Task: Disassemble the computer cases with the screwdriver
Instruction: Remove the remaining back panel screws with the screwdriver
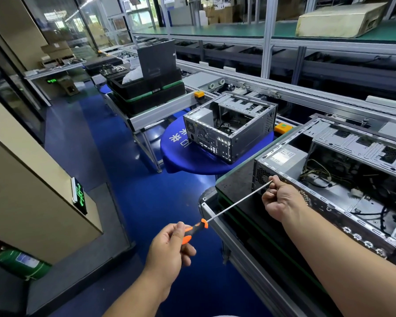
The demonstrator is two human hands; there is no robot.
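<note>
Fingers (183, 227) of the left hand (169, 245) curl round the orange-and-black handle of the screwdriver (196, 229) at lower centre. Its long shaft slants up right to the right hand (281, 200), whose fingers pinch the tip against the rear corner of the open computer case (343, 179) on the table (233, 184) at right. A second case (231, 126) sits on a blue stool (192, 161) at frame centre.

Bright, sharp — wide-angle edge warp
</note>
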